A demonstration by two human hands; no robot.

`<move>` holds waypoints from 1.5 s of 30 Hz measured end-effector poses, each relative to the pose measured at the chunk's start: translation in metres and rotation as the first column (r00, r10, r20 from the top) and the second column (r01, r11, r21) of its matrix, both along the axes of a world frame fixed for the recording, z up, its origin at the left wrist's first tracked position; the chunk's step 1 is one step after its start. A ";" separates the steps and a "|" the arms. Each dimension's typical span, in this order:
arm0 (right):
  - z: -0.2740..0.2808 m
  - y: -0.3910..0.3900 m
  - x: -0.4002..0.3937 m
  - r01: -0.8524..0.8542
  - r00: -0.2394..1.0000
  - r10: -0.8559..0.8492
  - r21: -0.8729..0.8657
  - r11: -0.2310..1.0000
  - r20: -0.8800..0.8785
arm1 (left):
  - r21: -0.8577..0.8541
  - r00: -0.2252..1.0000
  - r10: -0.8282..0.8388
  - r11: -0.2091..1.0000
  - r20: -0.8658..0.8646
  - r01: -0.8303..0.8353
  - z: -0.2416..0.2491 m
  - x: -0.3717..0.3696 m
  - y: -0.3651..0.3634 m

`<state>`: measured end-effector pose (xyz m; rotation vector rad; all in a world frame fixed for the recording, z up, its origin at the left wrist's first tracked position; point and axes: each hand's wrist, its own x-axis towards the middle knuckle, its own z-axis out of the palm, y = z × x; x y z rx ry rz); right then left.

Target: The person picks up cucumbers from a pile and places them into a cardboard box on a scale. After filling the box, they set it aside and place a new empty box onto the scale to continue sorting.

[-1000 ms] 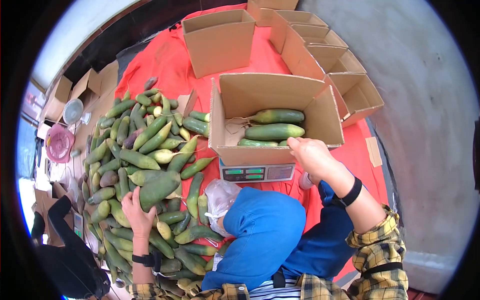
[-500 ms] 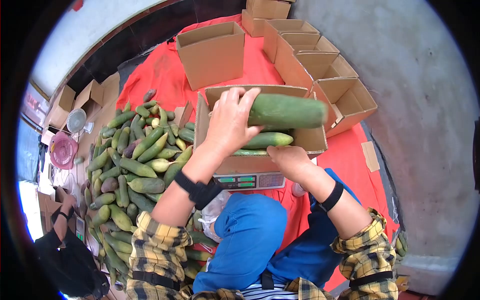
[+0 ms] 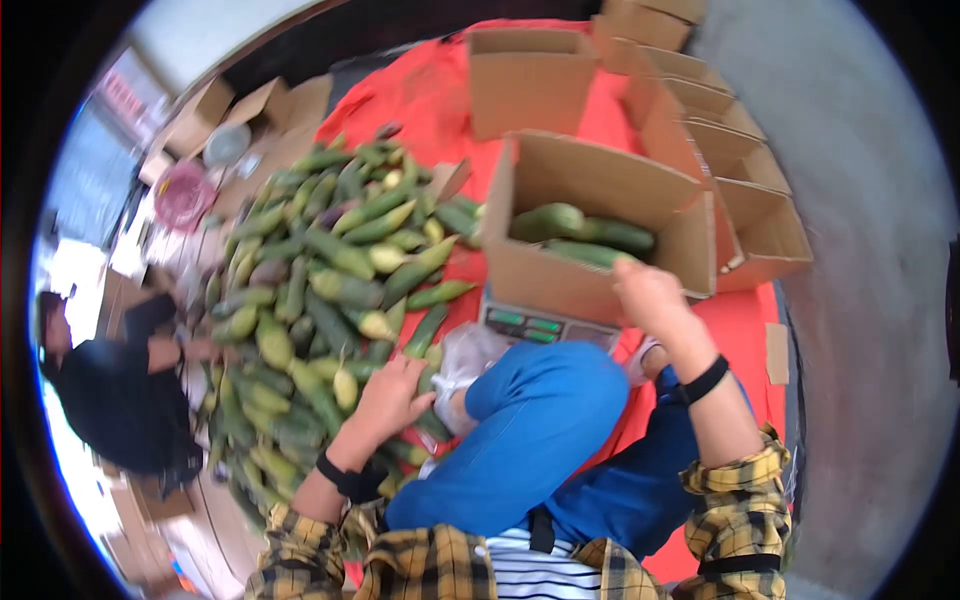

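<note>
My left hand is over the near right side of a heap of green radishes, beside my bent knee. Its fingers reach loosely onto the radishes, with no firm hold visible. My right hand is closed round the near rim of an open cardboard box, fingertips by the end of a radish. Inside that box lie several green radishes; its bottom is partly hidden by the near wall. The box stands on a digital scale with green displays.
Another open cardboard box stands behind on the red cloth. A row of open boxes lines the right, along the grey floor. At left, a person in black reaches to the heap, near a pink basin.
My left hand has let go of the large radish and moved from above the box down left to the heap. The right hand stays at the box rim. The view has shifted left.
</note>
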<state>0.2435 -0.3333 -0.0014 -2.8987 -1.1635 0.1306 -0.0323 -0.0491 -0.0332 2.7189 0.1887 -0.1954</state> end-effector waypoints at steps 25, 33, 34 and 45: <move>0.240 -0.056 -0.178 -0.852 0.445 0.433 0.222 0.474 0.784 | 0.243 0.748 0.659 0.714 0.082 -0.656 -0.158 -0.089 0.142; 0.181 -0.021 -0.159 -0.355 0.129 -0.594 0.596 0.720 0.794 | 0.281 0.858 0.496 0.812 0.131 -0.512 -0.192 -0.086 0.150; 0.180 -0.025 -0.146 -0.359 0.615 -0.339 0.635 0.684 0.712 | 0.326 0.876 0.477 0.818 0.077 -0.474 -0.178 -0.083 0.141; 0.047 -0.008 -0.039 -0.047 0.992 0.012 0.275 0.960 0.129 | -0.277 0.645 0.546 0.835 0.534 -0.476 0.010 -0.014 0.080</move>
